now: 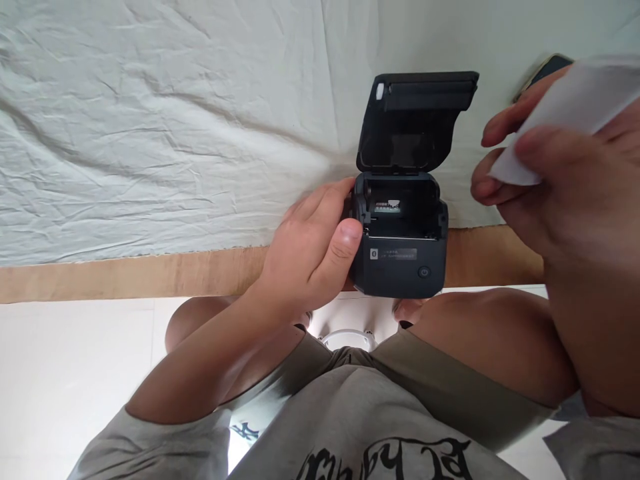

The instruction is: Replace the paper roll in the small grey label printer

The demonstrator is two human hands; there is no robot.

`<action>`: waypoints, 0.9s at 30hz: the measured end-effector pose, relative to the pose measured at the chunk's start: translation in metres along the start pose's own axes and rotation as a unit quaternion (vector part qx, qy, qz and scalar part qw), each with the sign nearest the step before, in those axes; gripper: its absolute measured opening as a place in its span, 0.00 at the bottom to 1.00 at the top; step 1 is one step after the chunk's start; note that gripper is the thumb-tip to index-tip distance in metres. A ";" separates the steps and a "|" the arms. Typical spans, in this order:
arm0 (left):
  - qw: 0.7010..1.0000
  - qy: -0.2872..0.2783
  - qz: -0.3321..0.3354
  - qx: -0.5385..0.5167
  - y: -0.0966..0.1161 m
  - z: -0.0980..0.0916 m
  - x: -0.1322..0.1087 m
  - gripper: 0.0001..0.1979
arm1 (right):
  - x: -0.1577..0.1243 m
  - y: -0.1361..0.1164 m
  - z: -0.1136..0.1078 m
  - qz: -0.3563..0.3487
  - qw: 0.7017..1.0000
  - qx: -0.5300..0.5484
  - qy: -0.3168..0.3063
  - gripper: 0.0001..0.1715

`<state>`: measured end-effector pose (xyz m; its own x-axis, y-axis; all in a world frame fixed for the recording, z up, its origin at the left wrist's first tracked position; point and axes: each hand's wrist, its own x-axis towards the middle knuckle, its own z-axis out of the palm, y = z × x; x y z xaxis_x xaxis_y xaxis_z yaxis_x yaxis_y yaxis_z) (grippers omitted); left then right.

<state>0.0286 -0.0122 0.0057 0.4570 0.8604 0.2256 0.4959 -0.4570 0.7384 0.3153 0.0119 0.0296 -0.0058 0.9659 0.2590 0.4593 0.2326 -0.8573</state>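
Observation:
A small black printer (pixel 404 267) stands at the near edge of a bed, its lid (pixel 415 120) flipped up and the inner compartment exposed. My left hand (pixel 313 250) grips the printer's left side, thumb on its top front corner. My right hand (pixel 565 180) is raised to the right of the printer, close to the camera, and pinches a white roll of paper (pixel 560 113) between thumb and fingers.
A wrinkled white sheet (pixel 150 133) covers the bed, with a tan wooden edge (pixel 150 273) below it. A dark phone (pixel 547 68) peeks out behind my right hand. My knees and grey shorts fill the bottom, above a white floor (pixel 75 373).

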 end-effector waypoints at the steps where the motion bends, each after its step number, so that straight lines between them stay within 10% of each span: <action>1: 1.000 0.001 0.000 -0.001 0.000 0.000 0.000 0.45 | -0.001 0.000 0.004 0.018 1.000 0.010 0.011 0.14; 13: 1.000 -0.009 0.006 0.010 -0.002 0.000 -0.001 0.44 | -0.002 0.016 -0.003 -0.081 0.957 -0.278 0.032 0.26; 22: 1.000 -0.023 -0.002 0.013 -0.002 0.001 -0.003 0.44 | 0.009 0.038 0.000 -0.091 0.930 -0.340 -0.104 0.37; 27: 1.000 -0.024 -0.002 0.020 -0.002 0.001 -0.002 0.44 | -0.005 0.022 -0.022 -0.141 0.917 -0.373 -0.021 0.36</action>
<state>0.0270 -0.0132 0.0030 0.4892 0.8509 0.1917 0.5259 -0.4631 0.7134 0.3455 0.0095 0.0192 -0.2450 0.8860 0.3937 0.9140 0.3465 -0.2111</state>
